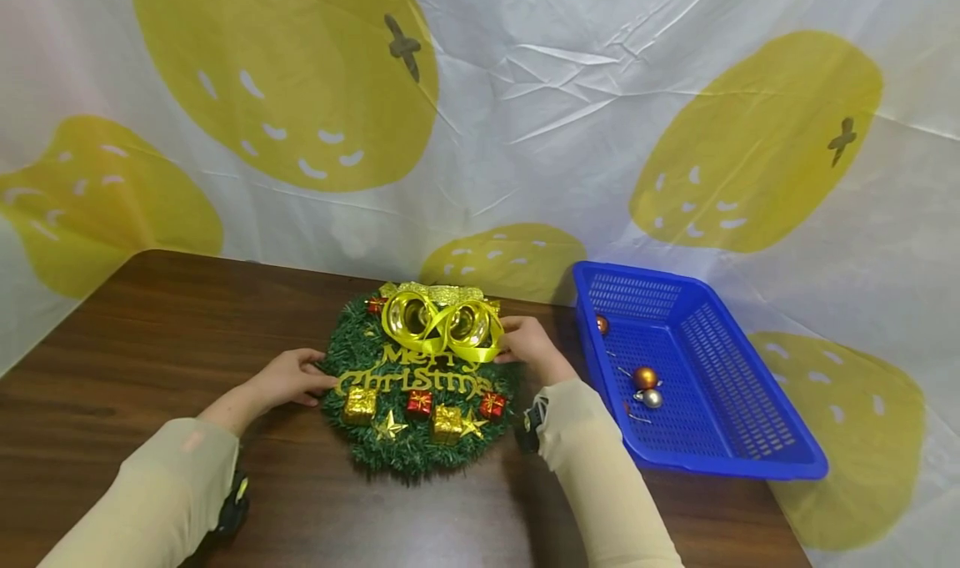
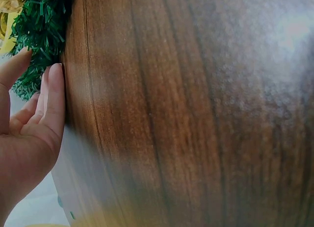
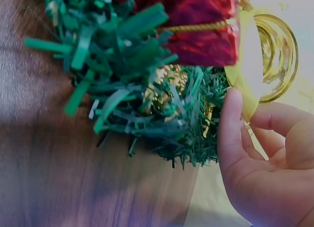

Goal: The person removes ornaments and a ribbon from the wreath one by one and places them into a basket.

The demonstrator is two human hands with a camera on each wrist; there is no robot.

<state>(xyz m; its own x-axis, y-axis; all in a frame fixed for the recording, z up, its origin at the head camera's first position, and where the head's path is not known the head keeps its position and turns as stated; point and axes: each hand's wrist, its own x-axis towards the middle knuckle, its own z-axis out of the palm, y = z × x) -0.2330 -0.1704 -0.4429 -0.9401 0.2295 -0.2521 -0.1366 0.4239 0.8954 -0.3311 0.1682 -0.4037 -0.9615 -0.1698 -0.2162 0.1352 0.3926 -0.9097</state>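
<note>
A green tinsel Christmas wreath (image 1: 420,459) lies on the brown table, with gold "Merry Christmas" lettering, small gift boxes, stars and two gold bells (image 1: 408,314) near its top. My left hand (image 1: 292,378) is at the wreath's left edge, fingers fairly straight and thumb apart, as the left wrist view also shows. On the other side, my right hand (image 1: 531,347) pinches the yellow ribbon (image 3: 249,87) beside the right bell between thumb and fingers. A red gift box (image 3: 203,33) sits close to that hand in the right wrist view.
To the right stands a blue plastic basket (image 1: 750,468) holding a few small ornaments, including an orange ball (image 1: 645,377) and a silver ball (image 1: 651,399). A white curtain (image 1: 540,176) with yellow fruit shapes hangs behind the wood-grain table (image 1: 172,334).
</note>
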